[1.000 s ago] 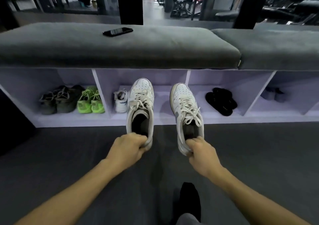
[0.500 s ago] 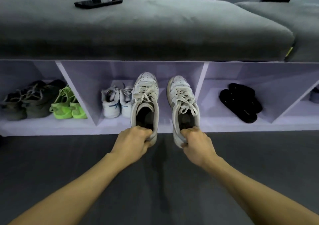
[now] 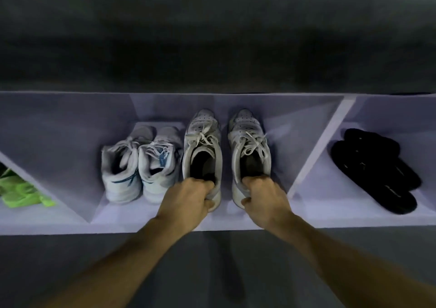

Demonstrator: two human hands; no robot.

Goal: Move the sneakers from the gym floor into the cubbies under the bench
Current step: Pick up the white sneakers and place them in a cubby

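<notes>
Sneakers, a white pair, sat toes-in inside the middle cubby (image 3: 236,220): the left hand (image 3: 186,201) gripped the heel of the left sneaker (image 3: 203,152), and the right hand (image 3: 264,196) gripped the heel of the right sneaker (image 3: 250,149). Just left of the left hand stood another white pair (image 3: 139,163); black slippers (image 3: 375,170) lay right of the right hand, beyond a divider.

Bench cushion (image 3: 212,36): dark grey upholstery, spanning the full upper part of the view, blurred. Floor (image 3: 59,267): dark grey, matte, across the bottom. Pair of white trainers with blue trim (image 3: 139,166): heels outward, side by side. Pair of black slides (image 3: 377,170): overlapping, in the compartment to the right. Neon green shoes (image 3: 21,189): at the left edge, partly cut off. Light: dim, cool, violet-tinted.
</notes>
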